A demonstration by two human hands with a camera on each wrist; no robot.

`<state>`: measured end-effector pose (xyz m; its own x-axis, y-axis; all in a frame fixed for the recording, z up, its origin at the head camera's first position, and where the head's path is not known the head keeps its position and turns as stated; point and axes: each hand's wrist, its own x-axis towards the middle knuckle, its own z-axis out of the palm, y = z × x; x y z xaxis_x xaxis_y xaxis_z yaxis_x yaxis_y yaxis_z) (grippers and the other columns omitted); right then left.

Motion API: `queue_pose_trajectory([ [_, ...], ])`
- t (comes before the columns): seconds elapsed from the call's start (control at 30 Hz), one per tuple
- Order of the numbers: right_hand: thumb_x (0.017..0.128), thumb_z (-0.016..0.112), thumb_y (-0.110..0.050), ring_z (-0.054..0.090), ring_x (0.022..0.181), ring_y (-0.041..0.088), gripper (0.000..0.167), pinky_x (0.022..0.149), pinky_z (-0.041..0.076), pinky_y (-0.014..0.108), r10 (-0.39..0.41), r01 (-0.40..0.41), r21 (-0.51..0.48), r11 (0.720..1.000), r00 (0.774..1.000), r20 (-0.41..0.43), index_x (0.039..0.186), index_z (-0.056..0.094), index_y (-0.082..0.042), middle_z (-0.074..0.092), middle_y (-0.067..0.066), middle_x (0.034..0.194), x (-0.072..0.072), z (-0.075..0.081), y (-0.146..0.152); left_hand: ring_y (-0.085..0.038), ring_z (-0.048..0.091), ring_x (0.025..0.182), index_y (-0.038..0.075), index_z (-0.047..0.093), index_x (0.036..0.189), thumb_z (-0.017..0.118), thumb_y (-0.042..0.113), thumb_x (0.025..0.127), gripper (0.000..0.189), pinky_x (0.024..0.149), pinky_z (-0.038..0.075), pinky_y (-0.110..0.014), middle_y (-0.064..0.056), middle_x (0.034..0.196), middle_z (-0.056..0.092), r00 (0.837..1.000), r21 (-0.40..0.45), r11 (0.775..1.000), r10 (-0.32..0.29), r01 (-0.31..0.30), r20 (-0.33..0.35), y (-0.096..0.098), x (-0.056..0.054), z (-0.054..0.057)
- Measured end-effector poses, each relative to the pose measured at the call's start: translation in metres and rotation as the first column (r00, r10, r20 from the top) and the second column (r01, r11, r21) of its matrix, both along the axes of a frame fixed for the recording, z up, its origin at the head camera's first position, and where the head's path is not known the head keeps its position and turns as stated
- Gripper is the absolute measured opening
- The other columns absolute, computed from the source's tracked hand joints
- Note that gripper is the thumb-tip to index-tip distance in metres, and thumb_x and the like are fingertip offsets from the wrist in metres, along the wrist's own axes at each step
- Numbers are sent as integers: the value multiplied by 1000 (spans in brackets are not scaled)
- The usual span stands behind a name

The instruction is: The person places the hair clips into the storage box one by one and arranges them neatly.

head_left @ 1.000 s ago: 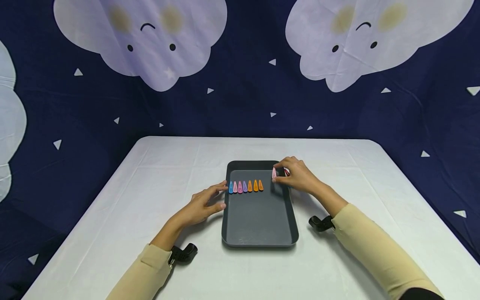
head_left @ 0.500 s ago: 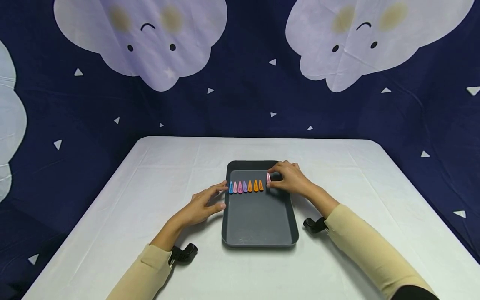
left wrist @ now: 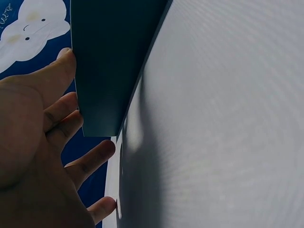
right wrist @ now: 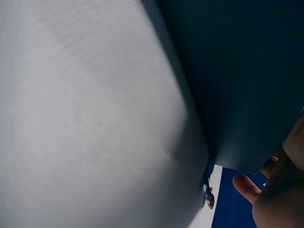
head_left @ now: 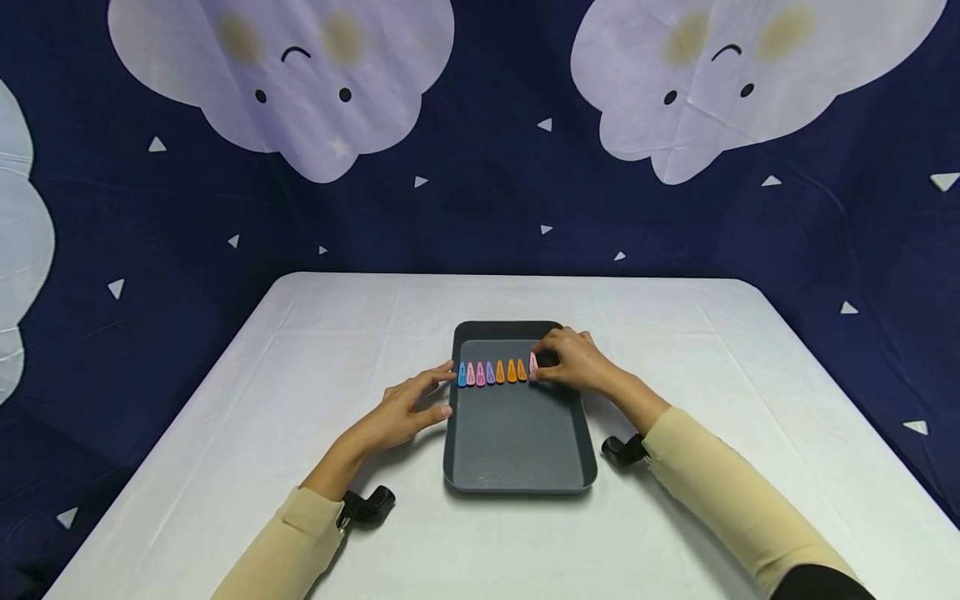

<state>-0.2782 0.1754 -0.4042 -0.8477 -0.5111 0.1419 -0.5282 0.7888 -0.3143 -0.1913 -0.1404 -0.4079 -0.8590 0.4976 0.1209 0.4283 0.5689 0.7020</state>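
Note:
A grey tray lies on the white table. Across its upper part runs a row of several snap hair clips: a blue clip at the left end, then pink, purple and orange, ending with an orange clip. Just right of that one, my right hand pinches a light pink hair clip between thumb and fingers. My left hand rests against the tray's left rim with fingers spread; the left wrist view shows its fingertips at the outer wall. Most of the right hand is cut off in the right wrist view.
Beyond the tray's right side, small dark red and blue items lie on the table in the right wrist view; their kind is unclear. A dark blue cloth with clouds hangs behind the white table.
My right hand has moved left and slightly down over the tray, bringing the light pink hair clip beside the last orange one. My left hand has stayed put.

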Motion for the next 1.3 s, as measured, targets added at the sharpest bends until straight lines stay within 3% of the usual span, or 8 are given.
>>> queue_pose_trajectory([
  [1.3,76,74,-45,52,108,25,47,85,37,45,3,-4,98,995,1000,9,112,68,-15,61,6,113,3,-4,-5,-32,31,141,15,44,137,59,33,92,51,106,18,-60,-2,155,30,1000,2,1000,-3,3,0,2,0,-2],
])
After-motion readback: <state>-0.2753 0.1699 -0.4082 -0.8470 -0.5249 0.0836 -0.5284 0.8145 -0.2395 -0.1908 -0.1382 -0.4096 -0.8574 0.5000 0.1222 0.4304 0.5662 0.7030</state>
